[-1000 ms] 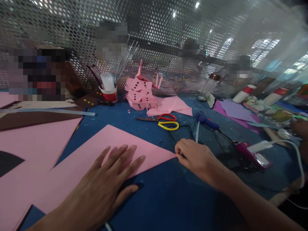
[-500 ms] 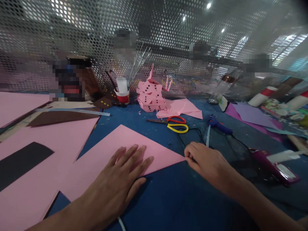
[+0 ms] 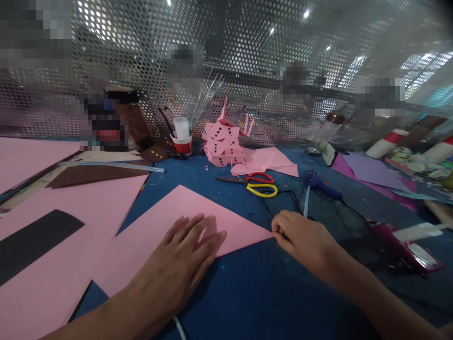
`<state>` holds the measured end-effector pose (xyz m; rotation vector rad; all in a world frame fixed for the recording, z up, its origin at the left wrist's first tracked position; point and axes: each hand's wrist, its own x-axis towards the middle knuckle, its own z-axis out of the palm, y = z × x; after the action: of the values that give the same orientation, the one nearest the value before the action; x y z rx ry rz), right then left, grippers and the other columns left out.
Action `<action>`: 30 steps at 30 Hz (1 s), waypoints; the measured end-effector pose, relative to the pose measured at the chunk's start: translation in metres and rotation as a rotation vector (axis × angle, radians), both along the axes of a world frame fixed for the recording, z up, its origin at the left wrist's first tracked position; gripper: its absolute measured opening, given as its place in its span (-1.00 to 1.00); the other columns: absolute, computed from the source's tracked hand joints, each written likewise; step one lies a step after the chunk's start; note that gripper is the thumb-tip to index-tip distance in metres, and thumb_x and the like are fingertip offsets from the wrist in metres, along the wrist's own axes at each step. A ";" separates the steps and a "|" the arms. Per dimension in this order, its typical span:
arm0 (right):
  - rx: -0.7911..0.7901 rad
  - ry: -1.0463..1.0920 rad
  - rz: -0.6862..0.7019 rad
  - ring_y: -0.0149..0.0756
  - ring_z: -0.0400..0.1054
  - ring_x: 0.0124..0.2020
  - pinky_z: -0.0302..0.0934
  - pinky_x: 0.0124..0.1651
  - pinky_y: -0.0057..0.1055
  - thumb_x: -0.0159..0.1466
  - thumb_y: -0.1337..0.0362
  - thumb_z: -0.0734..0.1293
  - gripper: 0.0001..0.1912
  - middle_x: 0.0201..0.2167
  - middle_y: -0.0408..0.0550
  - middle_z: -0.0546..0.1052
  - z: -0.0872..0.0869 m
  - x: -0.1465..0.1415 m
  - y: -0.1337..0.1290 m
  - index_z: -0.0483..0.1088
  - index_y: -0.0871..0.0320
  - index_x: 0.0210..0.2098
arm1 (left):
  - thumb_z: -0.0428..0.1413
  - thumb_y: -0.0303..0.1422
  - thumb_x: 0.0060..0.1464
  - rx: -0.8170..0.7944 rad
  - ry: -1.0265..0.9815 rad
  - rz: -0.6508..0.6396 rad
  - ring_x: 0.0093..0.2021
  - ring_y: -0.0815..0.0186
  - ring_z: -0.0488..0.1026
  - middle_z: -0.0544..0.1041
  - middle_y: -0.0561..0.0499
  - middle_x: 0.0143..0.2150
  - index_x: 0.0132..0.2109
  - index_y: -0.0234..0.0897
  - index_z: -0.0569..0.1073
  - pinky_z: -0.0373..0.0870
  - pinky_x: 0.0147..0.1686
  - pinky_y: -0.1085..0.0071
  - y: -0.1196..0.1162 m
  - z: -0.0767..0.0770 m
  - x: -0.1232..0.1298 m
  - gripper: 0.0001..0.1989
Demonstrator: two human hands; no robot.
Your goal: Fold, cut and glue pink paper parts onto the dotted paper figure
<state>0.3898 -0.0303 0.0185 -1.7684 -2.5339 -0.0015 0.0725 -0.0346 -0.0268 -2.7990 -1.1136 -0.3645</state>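
A large pink paper (image 3: 170,212) lies on the blue table, its right part narrowing to a point. My left hand (image 3: 187,259) rests flat on it with the fingers spread. At the pointed right corner, my right hand (image 3: 297,236) pinches the paper between thumb and curled fingers. Beyond the paper lie scissors (image 3: 262,184) with one red and one yellow handle. A pink folded-paper model (image 3: 222,141) with small black squares stands farther back, beside a loose pink sheet (image 3: 276,160).
A blue glue gun (image 3: 323,184) and a magenta one (image 3: 399,245) lie right, with cords. Left are a black strip (image 3: 38,241) and brown paper (image 3: 95,174). A red-and-white cup (image 3: 183,145) and a glass bottle (image 3: 327,132) stand along the perforated metal screen (image 3: 240,56).
My left thumb has drawn in against the other fingers. My right hand keeps its pinch at the corner. The whole view has shifted very slightly.
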 end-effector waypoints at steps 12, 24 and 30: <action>0.004 0.001 -0.004 -0.34 0.38 -0.37 -0.03 -0.42 -0.39 0.25 0.51 0.32 -0.81 -0.35 -0.20 0.49 0.002 -0.001 0.000 0.37 0.06 -0.34 | -0.11 -0.48 0.40 -0.082 -0.090 -0.084 0.33 0.13 0.26 0.43 -0.03 0.31 0.43 -0.09 0.20 0.25 0.32 0.17 0.001 0.020 0.006 -0.47; -0.029 -0.002 -0.037 -0.31 0.39 -0.34 -0.02 -0.39 -0.37 0.27 0.51 0.34 -0.81 -0.34 -0.21 0.48 0.002 -0.002 0.000 0.38 0.07 -0.32 | -0.01 -0.07 0.39 -0.012 0.067 -0.076 0.39 0.04 0.21 0.40 0.03 0.35 0.48 0.21 0.06 0.05 0.40 -0.06 -0.006 0.024 0.002 -0.41; -0.015 0.006 -0.017 -0.32 0.38 -0.34 -0.01 -0.38 -0.38 0.27 0.51 0.33 -0.81 -0.35 -0.22 0.46 0.000 0.001 0.000 0.37 0.07 -0.33 | 0.01 0.02 0.35 -0.015 0.029 -0.094 0.37 -0.02 0.23 0.41 -0.04 0.33 0.46 0.18 0.12 0.02 0.39 -0.10 -0.005 0.022 -0.001 -0.39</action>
<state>0.3906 -0.0305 0.0184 -1.7922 -2.5218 0.0226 0.0716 -0.0400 -0.0044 -2.8668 -0.9857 -0.3248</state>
